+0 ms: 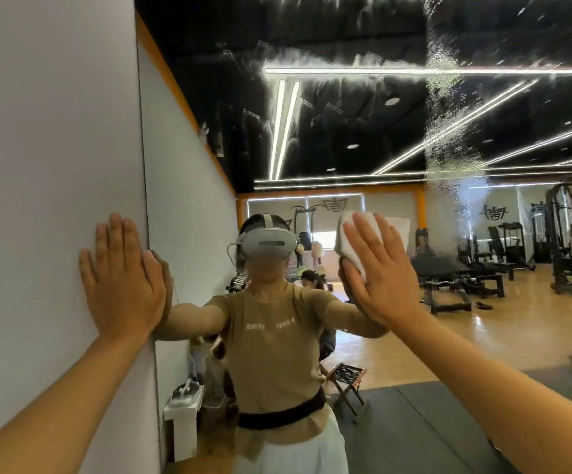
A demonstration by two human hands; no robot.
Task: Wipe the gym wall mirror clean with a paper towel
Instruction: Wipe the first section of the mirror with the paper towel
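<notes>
The gym wall mirror (363,131) fills the view from its left edge rightward and reflects me, a ceiling with light strips and gym machines. My right hand (380,268) lies flat with straight fingers on the glass, pressing a folded white paper towel (346,234) against it at head height. The towel shows above and left of my fingers. My left hand (122,278) rests flat, fingers straight, on the white wall (48,131) just left of the mirror's edge. A vertical band of droplets and streaks (448,131) runs down the glass to the right of the towel.
The white wall meets the mirror at a thin vertical edge (146,234). The reflection shows a person seated behind me, a folding stool, black floor mats, weight benches, a cable machine and a small white cabinet by the wall.
</notes>
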